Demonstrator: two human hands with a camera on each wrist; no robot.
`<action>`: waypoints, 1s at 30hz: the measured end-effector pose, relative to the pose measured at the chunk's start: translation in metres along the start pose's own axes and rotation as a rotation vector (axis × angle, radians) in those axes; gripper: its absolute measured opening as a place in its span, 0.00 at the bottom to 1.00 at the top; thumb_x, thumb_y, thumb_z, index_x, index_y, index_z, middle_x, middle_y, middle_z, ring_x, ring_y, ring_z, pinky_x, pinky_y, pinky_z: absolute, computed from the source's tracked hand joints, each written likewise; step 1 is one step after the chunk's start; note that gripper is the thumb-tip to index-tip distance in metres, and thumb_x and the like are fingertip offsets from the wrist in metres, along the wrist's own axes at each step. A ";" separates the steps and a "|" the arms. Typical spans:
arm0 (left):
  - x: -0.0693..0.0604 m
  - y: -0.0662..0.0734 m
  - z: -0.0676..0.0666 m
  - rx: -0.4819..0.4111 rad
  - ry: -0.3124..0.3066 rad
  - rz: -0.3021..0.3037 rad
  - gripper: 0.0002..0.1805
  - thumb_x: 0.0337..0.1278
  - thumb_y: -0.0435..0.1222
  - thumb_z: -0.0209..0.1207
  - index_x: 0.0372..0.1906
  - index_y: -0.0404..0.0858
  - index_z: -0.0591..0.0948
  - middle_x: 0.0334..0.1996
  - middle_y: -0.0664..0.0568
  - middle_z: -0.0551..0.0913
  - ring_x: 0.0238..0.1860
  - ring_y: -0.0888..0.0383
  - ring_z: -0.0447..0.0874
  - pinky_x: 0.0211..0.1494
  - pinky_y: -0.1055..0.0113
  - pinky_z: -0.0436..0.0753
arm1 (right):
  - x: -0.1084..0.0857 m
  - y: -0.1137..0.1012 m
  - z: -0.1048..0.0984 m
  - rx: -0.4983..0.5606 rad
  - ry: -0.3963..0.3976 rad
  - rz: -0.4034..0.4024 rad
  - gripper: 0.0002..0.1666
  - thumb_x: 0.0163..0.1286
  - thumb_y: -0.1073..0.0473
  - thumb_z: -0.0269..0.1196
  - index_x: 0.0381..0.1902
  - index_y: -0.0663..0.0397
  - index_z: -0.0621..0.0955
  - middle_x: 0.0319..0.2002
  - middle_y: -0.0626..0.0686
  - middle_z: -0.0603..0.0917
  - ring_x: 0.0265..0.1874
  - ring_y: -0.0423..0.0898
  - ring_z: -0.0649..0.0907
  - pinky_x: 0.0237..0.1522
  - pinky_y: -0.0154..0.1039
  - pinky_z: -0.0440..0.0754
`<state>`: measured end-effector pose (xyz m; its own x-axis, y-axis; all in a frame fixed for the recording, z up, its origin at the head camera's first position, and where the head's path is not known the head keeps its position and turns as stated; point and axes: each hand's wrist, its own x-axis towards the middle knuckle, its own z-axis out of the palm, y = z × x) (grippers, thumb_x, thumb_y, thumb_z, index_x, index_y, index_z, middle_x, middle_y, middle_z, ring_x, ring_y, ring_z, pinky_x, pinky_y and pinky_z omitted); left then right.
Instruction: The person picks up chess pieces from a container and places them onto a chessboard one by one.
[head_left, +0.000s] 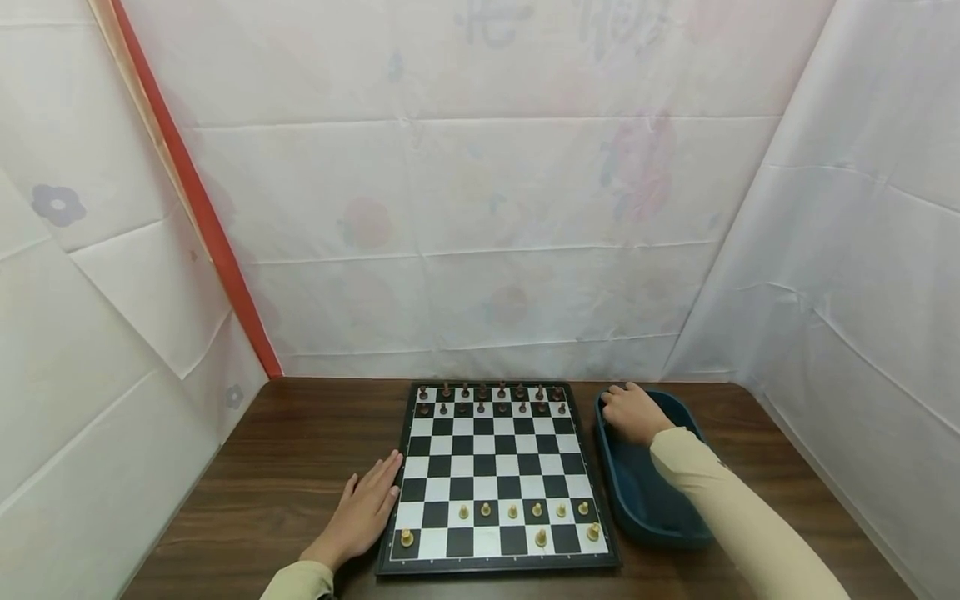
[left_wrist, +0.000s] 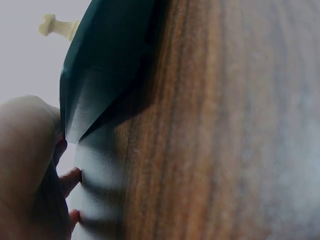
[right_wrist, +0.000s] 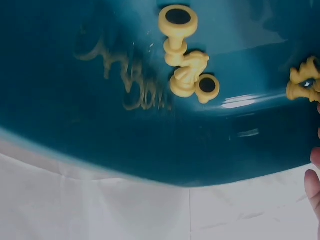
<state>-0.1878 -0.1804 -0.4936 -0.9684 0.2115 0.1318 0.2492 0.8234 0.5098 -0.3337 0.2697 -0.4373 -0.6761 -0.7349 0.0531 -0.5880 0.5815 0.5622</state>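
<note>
A black-and-white chessboard (head_left: 483, 467) lies on the table. Its far two rows carry dark chess pieces, and several gold pawns (head_left: 512, 512) stand toward its near side. Behind them are a gold piece at the near left corner (head_left: 407, 538) and others to the right. My left hand (head_left: 363, 504) rests beside the board's left edge with fingers extended, fingertips touching the edge. Inside the blue tray (head_left: 652, 500) is my right hand (head_left: 633, 414). Its fingertips (right_wrist: 313, 182) show near yellow chess pieces (right_wrist: 303, 82); whether they pinch one is hidden. More yellow pieces (right_wrist: 186, 72) lie in the tray.
The tray stands close along the board's right side, on a brown wooden table (head_left: 300, 450). White sheets (head_left: 480, 208) hang behind and on both sides of the table. A red strip (head_left: 210, 217) runs down the left rear corner.
</note>
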 end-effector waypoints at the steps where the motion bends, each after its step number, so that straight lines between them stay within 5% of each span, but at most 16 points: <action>1: 0.000 0.000 0.000 0.002 0.000 -0.001 0.27 0.72 0.37 0.46 0.72 0.36 0.61 0.71 0.44 0.59 0.70 0.39 0.56 0.65 0.33 0.45 | 0.000 0.001 -0.001 0.000 0.000 0.004 0.08 0.55 0.56 0.72 0.20 0.45 0.83 0.28 0.49 0.79 0.28 0.48 0.76 0.29 0.43 0.74; 14: 0.000 0.000 0.001 0.004 -0.006 -0.016 0.27 0.72 0.37 0.46 0.72 0.36 0.61 0.71 0.43 0.59 0.70 0.39 0.55 0.66 0.33 0.45 | -0.007 0.010 -0.008 0.061 0.117 0.024 0.20 0.53 0.60 0.71 0.11 0.45 0.73 0.23 0.48 0.75 0.26 0.47 0.74 0.24 0.40 0.67; 22: 0.000 0.000 0.001 0.010 -0.008 -0.016 0.27 0.72 0.37 0.46 0.72 0.36 0.61 0.71 0.44 0.59 0.70 0.39 0.55 0.66 0.33 0.45 | -0.013 0.015 -0.018 0.105 0.178 0.034 0.17 0.52 0.62 0.67 0.11 0.46 0.72 0.22 0.47 0.70 0.22 0.45 0.67 0.24 0.39 0.59; 30: 0.002 -0.002 0.001 0.015 0.000 -0.003 0.27 0.73 0.37 0.45 0.72 0.36 0.60 0.72 0.44 0.58 0.70 0.39 0.55 0.65 0.32 0.45 | -0.013 0.013 -0.035 0.079 0.190 0.034 0.14 0.56 0.59 0.67 0.14 0.48 0.76 0.23 0.47 0.71 0.24 0.45 0.68 0.25 0.40 0.61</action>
<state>-0.1899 -0.1811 -0.4949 -0.9692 0.2092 0.1299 0.2462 0.8317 0.4977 -0.3167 0.2749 -0.4017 -0.6044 -0.7628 0.2300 -0.6044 0.6271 0.4914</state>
